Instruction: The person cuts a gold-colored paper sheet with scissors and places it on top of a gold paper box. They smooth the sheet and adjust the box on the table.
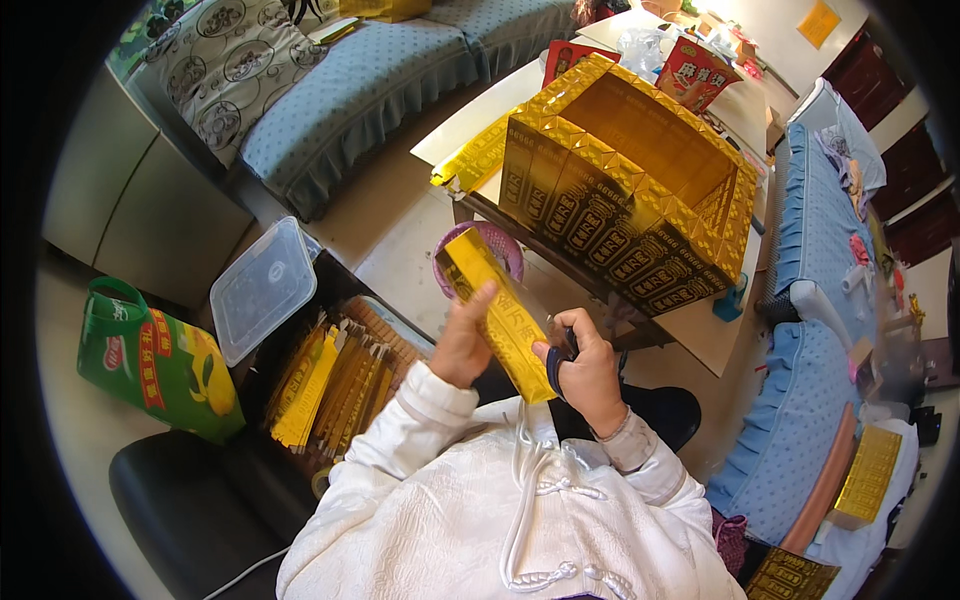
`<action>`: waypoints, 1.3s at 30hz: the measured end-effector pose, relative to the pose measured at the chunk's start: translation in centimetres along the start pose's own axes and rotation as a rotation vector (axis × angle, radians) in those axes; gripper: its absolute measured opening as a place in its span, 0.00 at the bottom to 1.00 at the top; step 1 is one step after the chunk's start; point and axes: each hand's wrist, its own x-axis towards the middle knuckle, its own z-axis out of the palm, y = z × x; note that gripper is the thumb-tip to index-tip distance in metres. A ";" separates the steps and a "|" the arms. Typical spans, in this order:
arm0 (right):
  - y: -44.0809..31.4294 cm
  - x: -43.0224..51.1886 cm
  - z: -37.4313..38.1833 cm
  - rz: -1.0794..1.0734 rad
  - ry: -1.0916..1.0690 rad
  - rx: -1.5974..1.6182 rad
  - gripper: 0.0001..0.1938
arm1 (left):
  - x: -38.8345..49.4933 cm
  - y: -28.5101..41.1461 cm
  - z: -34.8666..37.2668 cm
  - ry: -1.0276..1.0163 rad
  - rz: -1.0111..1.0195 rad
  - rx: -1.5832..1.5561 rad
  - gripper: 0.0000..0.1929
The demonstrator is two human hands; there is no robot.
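Observation:
My left hand grips a folded strip of gold foil paper by its left side, over a pink basket. In my right hand are dark-handled scissors, my fingers through the handles, close against the strip's right edge; the blades are mostly hidden. Beyond my hands, a large open box form of folded gold paper stands on the table. Low to the left lies a stack of gold paper strips.
Flat gold paper lies at the near corner of the table. Left are a clear plastic lid, a green bag and a black chair. Blue-covered sofas flank the table. Red snack packets stand behind the gold box.

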 end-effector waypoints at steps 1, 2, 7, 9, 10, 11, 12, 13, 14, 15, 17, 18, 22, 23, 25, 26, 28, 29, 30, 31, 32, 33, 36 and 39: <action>0.1 -0.2 -0.1 0.000 -0.035 -0.027 0.17 | 0.4 1.1 0.1 0.027 -0.008 0.017 0.20; 0.2 -0.5 -0.2 0.000 -0.069 -0.054 0.16 | 0.8 1.7 0.5 0.126 0.079 0.025 0.19; -0.3 -1.0 -0.2 0.005 -0.144 -0.078 0.16 | 1.7 4.4 0.7 0.222 0.084 0.137 0.16; -0.1 -1.4 0.0 0.000 -0.116 -0.034 0.17 | 2.2 4.6 -0.1 0.209 0.085 0.098 0.16; 0.0 -1.6 0.0 0.006 -0.087 -0.034 0.17 | 2.4 4.8 -0.5 0.199 0.097 0.074 0.15; 0.3 -1.7 -0.1 0.012 -0.059 -0.033 0.17 | 2.7 5.0 -0.9 0.188 0.109 0.051 0.15; 0.6 -1.8 -0.2 0.020 -0.033 -0.035 0.17 | 2.9 5.0 -1.3 0.179 0.120 0.025 0.14; 0.7 -1.8 -0.3 -0.001 0.005 -0.028 0.16 | 2.9 4.6 -1.5 0.191 0.116 0.015 0.16; 0.9 -1.6 -0.3 -0.022 0.044 -0.022 0.16 | 3.0 4.1 -1.5 0.204 0.111 0.006 0.17; 1.0 -1.3 -0.3 -0.044 0.086 -0.015 0.16 | 3.0 3.6 -1.4 0.215 0.107 -0.002 0.18; 0.7 -0.7 -0.6 -0.047 0.118 -0.044 0.16 | 2.1 2.0 -0.7 0.089 0.076 -0.095 0.21; 0.7 -0.3 -0.5 -0.070 0.134 -0.051 0.16 | 1.5 1.1 -0.2 0.025 0.064 -0.138 0.23; 0.3 0.7 -0.7 -0.265 0.122 -0.360 0.16 | -0.6 -2.8 0.7 0.014 -0.002 -0.100 0.26; 0.2 0.9 -0.8 -0.314 0.088 -0.461 0.16 | -0.8 -3.0 0.6 0.001 0.011 -0.103 0.26; -0.2 0.8 -0.6 -0.254 0.034 -0.327 0.16 | -0.8 -3.2 -0.3 -0.009 -0.014 -0.133 0.26; -0.4 0.7 -0.6 -0.228 -0.001 -0.273 0.16 | -0.4 -3.1 -1.9 -0.007 -0.049 -0.160 0.27; -1.0 0.5 -0.5 -0.161 -0.080 -0.192 0.17 | -0.6 -1.9 -1.5 -0.028 -0.105 -0.226 0.28; -1.5 0.4 -0.5 -0.121 -0.125 -0.166 0.18 | -0.5 -2.0 -1.8 -0.046 -0.120 -0.271 0.29; -1.8 0.4 -0.5 -0.081 -0.170 -0.141 0.19 | -0.4 -1.9 -2.1 -0.064 -0.135 -0.316 0.31; -1.7 0.3 -0.6 -0.045 -0.184 -0.072 0.21 | -0.3 -1.9 -2.2 -0.083 -0.151 -0.362 0.32; -1.6 0.1 -0.9 -0.010 -0.197 -0.003 0.23 | -0.3 -1.9 -2.2 -0.063 -0.117 -0.366 0.31; -1.4 0.0 -1.3 0.024 -0.214 0.063 0.25 | 0.0 -1.9 -2.5 -0.085 -0.103 -0.415 0.31; -1.7 -0.6 -3.4 0.303 -0.323 0.384 0.32 | 0.9 -1.5 -4.0 -0.123 -0.051 -0.519 0.31; -0.3 -2.1 -5.2 0.367 -0.500 0.478 0.35 | 1.4 -0.6 -4.2 -0.202 -0.016 -0.616 0.32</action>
